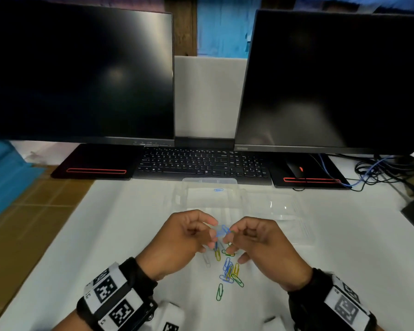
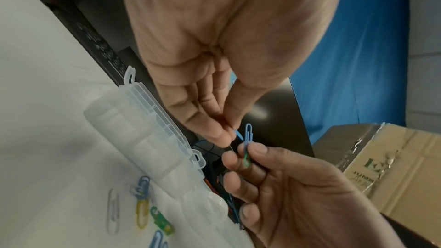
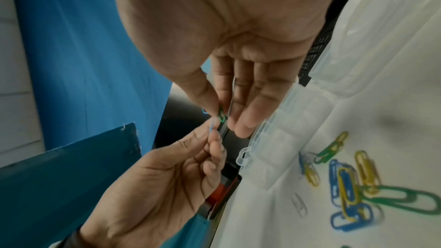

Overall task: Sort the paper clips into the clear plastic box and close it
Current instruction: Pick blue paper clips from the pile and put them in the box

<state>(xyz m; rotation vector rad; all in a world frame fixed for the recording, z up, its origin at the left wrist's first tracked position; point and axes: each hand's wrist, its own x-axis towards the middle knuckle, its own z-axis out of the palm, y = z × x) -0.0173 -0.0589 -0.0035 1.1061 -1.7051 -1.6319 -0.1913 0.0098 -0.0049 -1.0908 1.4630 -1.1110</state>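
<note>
Item: my left hand (image 1: 185, 235) pinches a blue clip (image 2: 236, 133); my right hand (image 1: 261, 240) pinches linked blue-green clips (image 2: 247, 145). Clear box (image 1: 210, 199) open; loose clips (image 1: 228, 271) below.

Clear glossy plastic box (image 1: 209, 199), smooth coloured-coated paper clips (image 1: 230, 273), matt white table cover (image 1: 129, 235), brown cardboard carton (image 2: 393, 167)

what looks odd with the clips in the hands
The blue clip and green clip are hooked together, held between the left hand and right hand above the loose pile.
</note>
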